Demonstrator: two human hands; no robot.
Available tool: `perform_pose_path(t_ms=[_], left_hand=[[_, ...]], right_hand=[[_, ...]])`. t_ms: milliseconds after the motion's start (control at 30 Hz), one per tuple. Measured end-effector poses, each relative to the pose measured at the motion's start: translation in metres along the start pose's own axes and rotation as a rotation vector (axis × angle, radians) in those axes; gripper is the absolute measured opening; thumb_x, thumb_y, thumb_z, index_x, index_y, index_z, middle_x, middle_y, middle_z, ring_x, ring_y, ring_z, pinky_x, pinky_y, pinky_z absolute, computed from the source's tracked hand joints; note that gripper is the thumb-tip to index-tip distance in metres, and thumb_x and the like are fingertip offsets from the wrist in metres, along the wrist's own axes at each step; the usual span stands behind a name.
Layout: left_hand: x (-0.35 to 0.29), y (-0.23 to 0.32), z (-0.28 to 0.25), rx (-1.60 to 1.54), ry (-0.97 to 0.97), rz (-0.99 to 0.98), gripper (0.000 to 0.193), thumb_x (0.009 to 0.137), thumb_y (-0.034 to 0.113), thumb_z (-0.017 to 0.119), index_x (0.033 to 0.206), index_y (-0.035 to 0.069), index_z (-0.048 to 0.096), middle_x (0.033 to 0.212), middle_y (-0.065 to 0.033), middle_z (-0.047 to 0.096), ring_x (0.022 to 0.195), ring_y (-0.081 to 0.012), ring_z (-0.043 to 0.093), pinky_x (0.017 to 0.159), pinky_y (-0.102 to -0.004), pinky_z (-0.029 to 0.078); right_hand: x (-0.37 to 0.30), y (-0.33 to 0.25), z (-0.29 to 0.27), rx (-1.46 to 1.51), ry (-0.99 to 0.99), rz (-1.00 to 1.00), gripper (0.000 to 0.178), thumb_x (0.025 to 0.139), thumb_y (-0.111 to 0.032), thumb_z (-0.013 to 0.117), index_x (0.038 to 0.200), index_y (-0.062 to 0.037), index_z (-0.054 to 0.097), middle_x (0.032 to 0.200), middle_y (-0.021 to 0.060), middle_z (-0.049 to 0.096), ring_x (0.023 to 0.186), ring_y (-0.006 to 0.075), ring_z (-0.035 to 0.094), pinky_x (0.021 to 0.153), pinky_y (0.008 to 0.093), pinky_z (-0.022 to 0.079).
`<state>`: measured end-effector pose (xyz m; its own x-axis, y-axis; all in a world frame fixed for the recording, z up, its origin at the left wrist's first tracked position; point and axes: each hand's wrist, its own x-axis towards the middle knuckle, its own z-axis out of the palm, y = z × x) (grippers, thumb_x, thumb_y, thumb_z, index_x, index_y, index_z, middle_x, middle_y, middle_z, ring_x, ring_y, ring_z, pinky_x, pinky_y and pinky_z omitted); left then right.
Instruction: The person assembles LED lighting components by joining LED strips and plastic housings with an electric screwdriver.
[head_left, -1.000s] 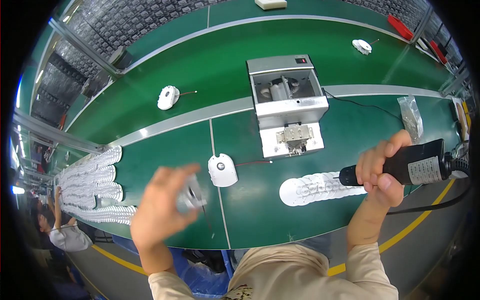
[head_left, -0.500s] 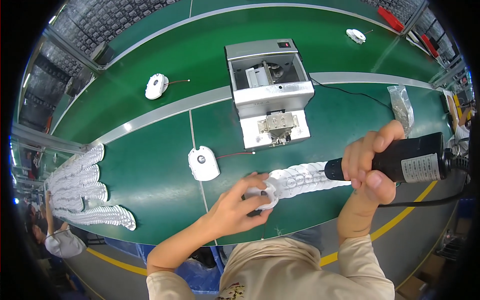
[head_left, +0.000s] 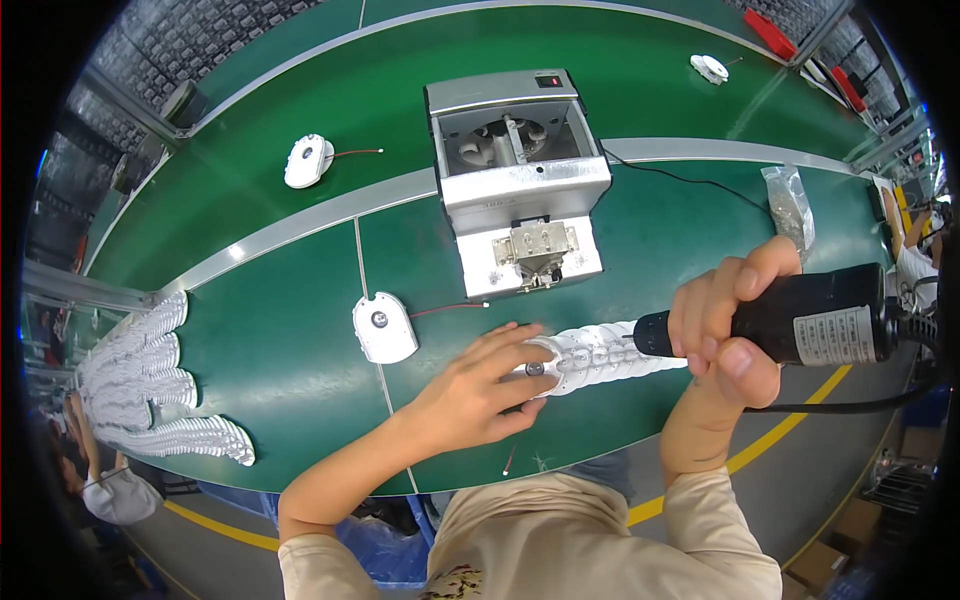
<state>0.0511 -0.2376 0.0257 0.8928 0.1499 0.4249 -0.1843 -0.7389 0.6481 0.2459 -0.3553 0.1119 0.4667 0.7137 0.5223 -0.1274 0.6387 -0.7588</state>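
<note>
My left hand (head_left: pixel 482 386) curls its fingers over a white round part (head_left: pixel 546 368) with a small metal hub, pressed to the bench's near side. A red lead (head_left: pixel 510 459) sticks out below that hand. Right of the part stretches a row of overlapping white plates (head_left: pixel 600 357). Wrapped round a black electric screwdriver (head_left: pixel 810 318), my right hand (head_left: pixel 728 320) keeps it level above the row's right end, with the tip pointing left. Another white part (head_left: pixel 384 328) with a metal hub and red lead lies left of my left hand.
A grey metal screw feeder (head_left: pixel 520 190) stands at the bench's middle, its cable running right. Several rows of stacked white plates (head_left: pixel 140 385) lie far left. Beyond the metal strip sit white parts (head_left: pixel 308 161) on a green belt. A clear bag (head_left: pixel 788 208) lies at right.
My left hand has flattened and spread over the white round part, which now sits lower against the row. The screwdriver stays raised in my right hand. The whole view has shifted slightly.
</note>
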Motion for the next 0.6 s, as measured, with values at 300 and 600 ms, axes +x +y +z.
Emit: perform_pose_path(t_ms=[300,600], left_hand=[[0.001,0.000,-0.010,0.022,-0.105,0.005,0.031,0.060,0.004,0.070,0.091,0.010,0.068,0.111,-0.0079,0.057,0.117,-0.0341,0.052,0.086,-0.0421,0.048],[-0.006,-0.008,0.007,0.031,-0.081,0.025,0.028,0.066,0.010,0.074,0.092,0.011,0.064,0.106,-0.0064,0.053,0.112,-0.0289,0.053,0.083,-0.0394,0.047]], right_hand=[[0.001,0.003,0.002,-0.006,-0.015,0.001,0.043,0.066,-0.007,0.067,0.099,-0.0012,0.040,0.057,0.0028,0.045,0.042,0.0109,0.043,0.043,0.0252,0.042],[0.001,0.004,0.005,0.012,-0.007,0.020,0.043,0.067,-0.006,0.067,0.100,-0.0015,0.040,0.058,0.0034,0.045,0.043,0.0116,0.044,0.043,0.0255,0.042]])
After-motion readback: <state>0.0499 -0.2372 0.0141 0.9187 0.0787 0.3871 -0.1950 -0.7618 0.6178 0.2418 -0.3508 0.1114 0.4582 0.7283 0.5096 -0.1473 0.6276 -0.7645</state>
